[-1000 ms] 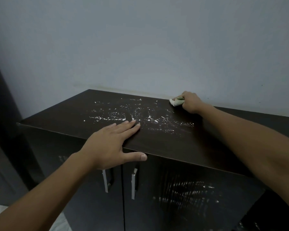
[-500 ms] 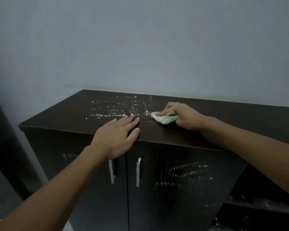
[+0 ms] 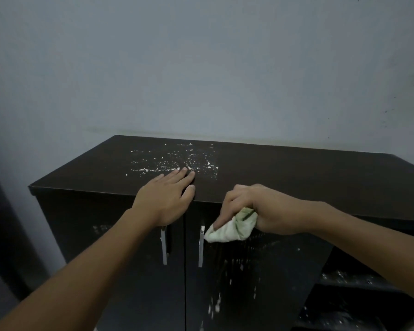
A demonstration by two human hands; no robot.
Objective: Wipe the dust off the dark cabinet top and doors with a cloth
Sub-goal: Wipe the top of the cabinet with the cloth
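**Cloth has come down from the top to the right door**

The right hand [image 3: 270,209] has moved off the cabinet top [image 3: 296,173] and now is in front of the right door [image 3: 249,271], just below the front edge; it is clenched around the cloth [image 3: 230,231], which hangs out under the fingers, beside the right handle [image 3: 201,246]; the left hand [image 3: 167,197] stays flat and released on the top edge, holding nothing, above the left handle [image 3: 163,246]; white dust [image 3: 175,161] lies just beyond its fingertips; more specks are on the door below the right hand.
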